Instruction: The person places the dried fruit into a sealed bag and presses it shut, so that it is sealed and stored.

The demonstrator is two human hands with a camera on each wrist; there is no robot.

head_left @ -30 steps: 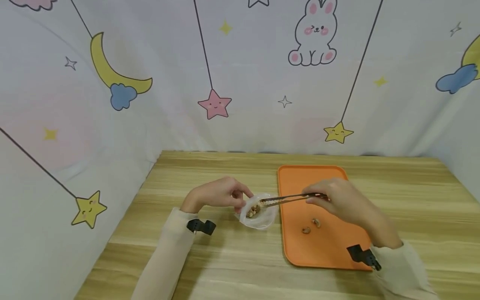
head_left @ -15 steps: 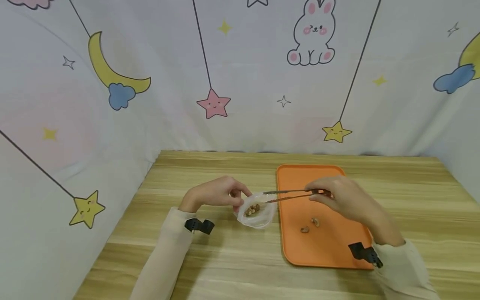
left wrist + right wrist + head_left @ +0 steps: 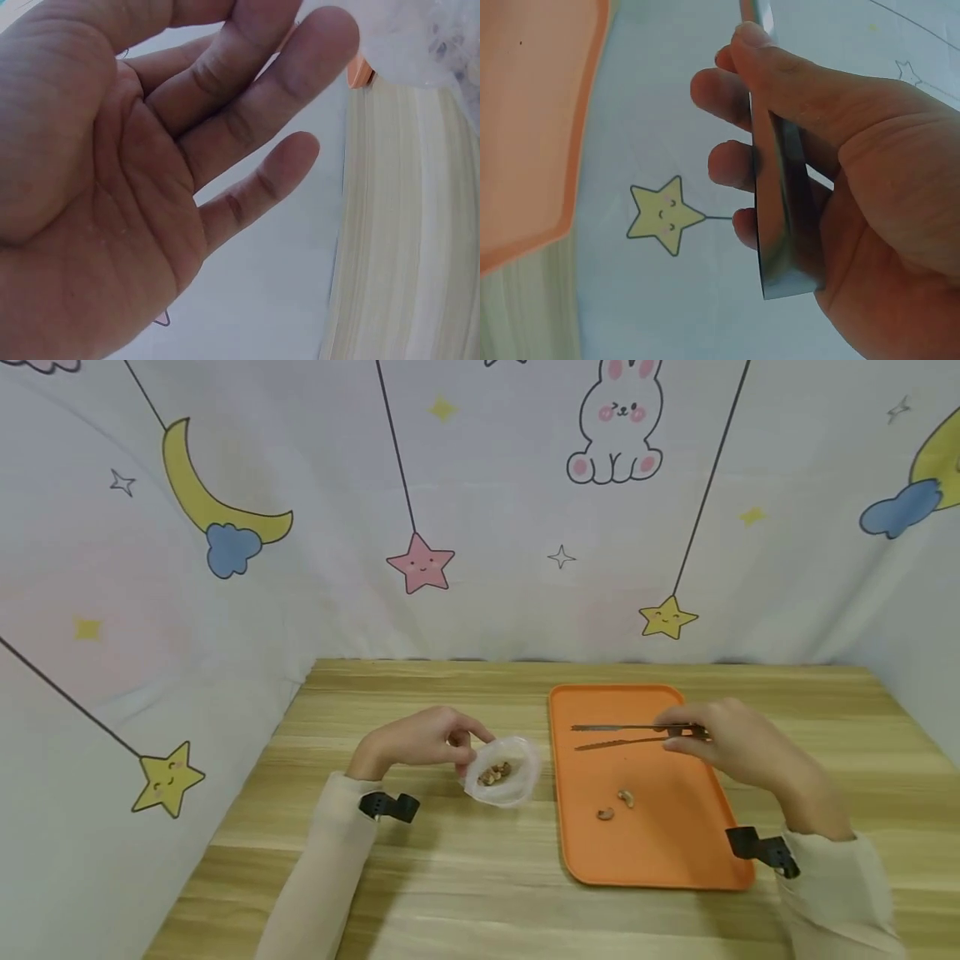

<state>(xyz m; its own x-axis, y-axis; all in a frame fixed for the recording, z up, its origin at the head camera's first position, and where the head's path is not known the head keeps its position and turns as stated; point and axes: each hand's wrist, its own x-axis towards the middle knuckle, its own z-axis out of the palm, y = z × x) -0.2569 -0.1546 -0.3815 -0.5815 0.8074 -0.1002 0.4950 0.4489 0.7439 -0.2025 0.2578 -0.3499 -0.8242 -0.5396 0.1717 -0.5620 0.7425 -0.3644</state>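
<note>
In the head view my left hand (image 3: 423,739) pinches the rim of a translucent plastic bag (image 3: 521,789), whose mouth faces up. A small heap of nuts (image 3: 495,773) lies inside the bag. My right hand (image 3: 738,743) grips metal tongs (image 3: 787,225) near their closed end. The tongs' arms are spread apart above the orange tray (image 3: 652,864), pointing left, with nothing between their tips. Two cashews (image 3: 626,797) lie on the tray below the tongs. In the left wrist view the bag (image 3: 412,45) shows only partly, at the upper right.
A wooden table (image 3: 450,893) carries the tray right of centre, and the bag is left of the tray's raised edge. A white curtain (image 3: 510,510) with printed stars, moons and a rabbit hangs behind the table and along its sides.
The tongs have left the bag's mouth and moved right over the tray with my right hand; their tips have spread. A nut they held is now in the bag. My left hand keeps its pinch.
</note>
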